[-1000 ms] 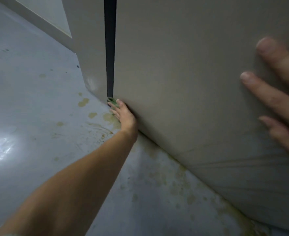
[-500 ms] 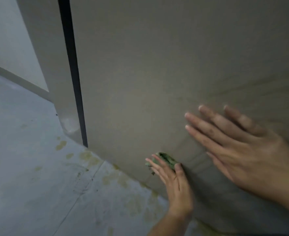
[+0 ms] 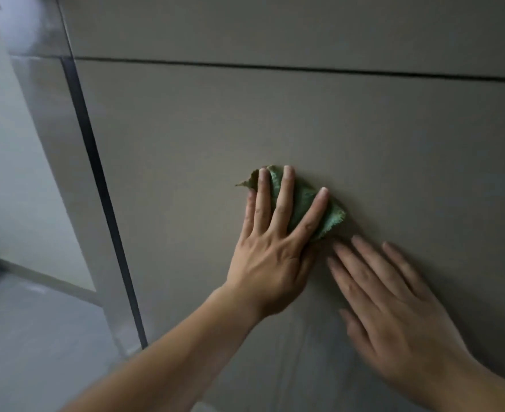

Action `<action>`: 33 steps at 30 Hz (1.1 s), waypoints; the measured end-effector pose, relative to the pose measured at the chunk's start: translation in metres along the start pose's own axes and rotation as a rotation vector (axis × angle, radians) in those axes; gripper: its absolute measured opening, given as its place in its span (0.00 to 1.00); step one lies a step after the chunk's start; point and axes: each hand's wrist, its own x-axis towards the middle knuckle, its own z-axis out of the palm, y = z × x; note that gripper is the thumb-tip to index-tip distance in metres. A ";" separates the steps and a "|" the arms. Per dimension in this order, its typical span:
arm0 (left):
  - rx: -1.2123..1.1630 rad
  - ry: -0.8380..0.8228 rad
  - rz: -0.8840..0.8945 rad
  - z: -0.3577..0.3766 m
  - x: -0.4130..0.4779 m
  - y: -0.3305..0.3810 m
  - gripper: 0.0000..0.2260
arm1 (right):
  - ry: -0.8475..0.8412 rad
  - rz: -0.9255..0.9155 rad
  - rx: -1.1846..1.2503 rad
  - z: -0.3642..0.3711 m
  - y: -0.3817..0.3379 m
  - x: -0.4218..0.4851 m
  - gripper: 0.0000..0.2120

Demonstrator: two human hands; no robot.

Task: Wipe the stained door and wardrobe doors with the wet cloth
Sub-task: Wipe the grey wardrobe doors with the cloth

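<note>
Green cloth (image 3: 304,200) under flat left hand (image 3: 272,251) on grey wardrobe door (image 3: 394,144)

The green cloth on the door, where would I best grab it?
Probably pinch the loose frayed edge of the cloth at its lower right, coming from the right. It sticks out past the straight fingers of the left hand, which pin the rest flat to the door; the right hand lies flat just below it.

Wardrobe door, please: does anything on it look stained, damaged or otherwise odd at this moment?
Only faint streaks low on the wardrobe door, below the left hand; likely wipe marks. No damage shows.
</note>
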 end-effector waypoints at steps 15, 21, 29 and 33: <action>-0.242 0.057 0.357 -0.085 0.033 -0.083 0.30 | 0.142 0.138 -0.170 -0.010 -0.028 0.086 0.27; -0.264 0.115 0.425 -0.089 0.050 -0.107 0.21 | 0.046 0.202 -0.337 0.013 -0.044 0.109 0.37; -0.228 0.075 0.513 -0.074 0.049 -0.113 0.25 | 0.220 0.834 -0.164 0.025 -0.069 0.089 0.33; -0.235 0.083 0.595 -0.071 0.054 -0.115 0.26 | 0.310 1.009 -0.050 0.024 -0.083 0.118 0.36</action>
